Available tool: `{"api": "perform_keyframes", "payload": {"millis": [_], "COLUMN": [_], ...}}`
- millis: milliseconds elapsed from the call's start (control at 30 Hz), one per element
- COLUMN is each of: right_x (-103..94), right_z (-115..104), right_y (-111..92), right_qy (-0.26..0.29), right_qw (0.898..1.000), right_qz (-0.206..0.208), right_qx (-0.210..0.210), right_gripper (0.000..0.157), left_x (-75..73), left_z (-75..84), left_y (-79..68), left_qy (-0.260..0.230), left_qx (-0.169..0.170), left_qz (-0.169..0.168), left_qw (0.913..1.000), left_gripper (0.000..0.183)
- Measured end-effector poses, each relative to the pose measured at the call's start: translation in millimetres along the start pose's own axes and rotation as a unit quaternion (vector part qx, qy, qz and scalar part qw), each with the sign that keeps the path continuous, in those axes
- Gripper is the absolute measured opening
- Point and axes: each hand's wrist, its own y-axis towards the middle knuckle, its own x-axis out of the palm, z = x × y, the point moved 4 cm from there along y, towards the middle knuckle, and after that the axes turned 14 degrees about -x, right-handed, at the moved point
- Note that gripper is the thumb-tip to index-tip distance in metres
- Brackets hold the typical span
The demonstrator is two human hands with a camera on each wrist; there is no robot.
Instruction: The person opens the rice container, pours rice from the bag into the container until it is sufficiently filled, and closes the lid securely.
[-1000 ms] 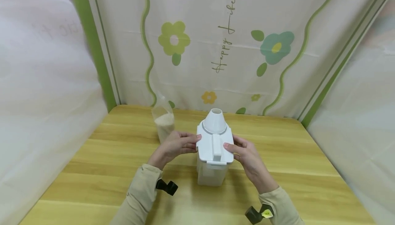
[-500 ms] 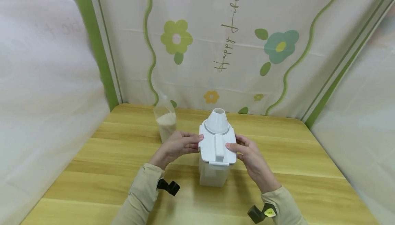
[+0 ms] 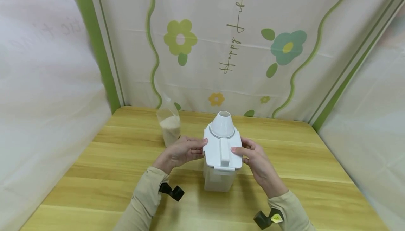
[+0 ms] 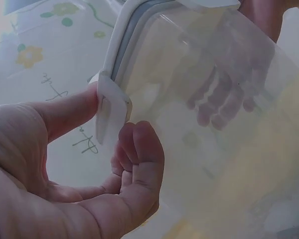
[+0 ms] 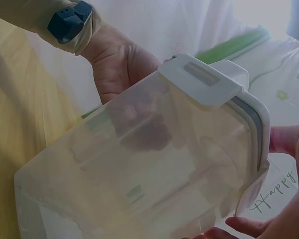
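A translucent storage container stands upright on the table, topped by a white lid with a raised handle and a white cone-shaped spout. My left hand has its thumb on the lid's left edge. In the left wrist view, its fingers curl at the lower end of a white side clip. My right hand holds the opposite side, thumb on top of the lid and fingers bent around another clip. A third clip crosses the lid's near edge. The container's walls look see-through, with no contents visible.
Behind my left hand, a clear plastic bag with pale grains stands on the wooden table. Printed floral curtains enclose the back and both sides. Each wrist carries a black camera.
The view shifts slightly, so everything sits a little farther right than a second ago. Both hands keep their places at the container's lid.
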Motion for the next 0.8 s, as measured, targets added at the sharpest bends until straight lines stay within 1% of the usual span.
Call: {"api": "perform_keyframes", "payload": {"millis": [200,500,800], "right_x": [0.6,0.0,0.9], "right_z": [-0.3,1.2,-0.3], "right_y": [0.3,1.2,1.1], "right_qy": [-0.003,0.002,0.003], "right_qw": [1.000,1.000,1.000], "right_qz": [0.000,-0.003,0.000], "right_qx": [-0.003,0.005,0.001], "right_gripper": [0.062,0.062,0.061], "left_x": [0.5,1.8,1.8], "left_z": [-0.5,-0.6,-1.2], "left_y": [0.5,-0.1,1.2], "left_qy": [-0.008,-0.013,-0.018], "left_qx": [-0.004,-0.012,-0.013], "left_qz": [-0.007,-0.015,-0.028], "left_qw": [0.9999,0.9997,0.9994], "left_gripper": [0.016,0.017,0.019]}}
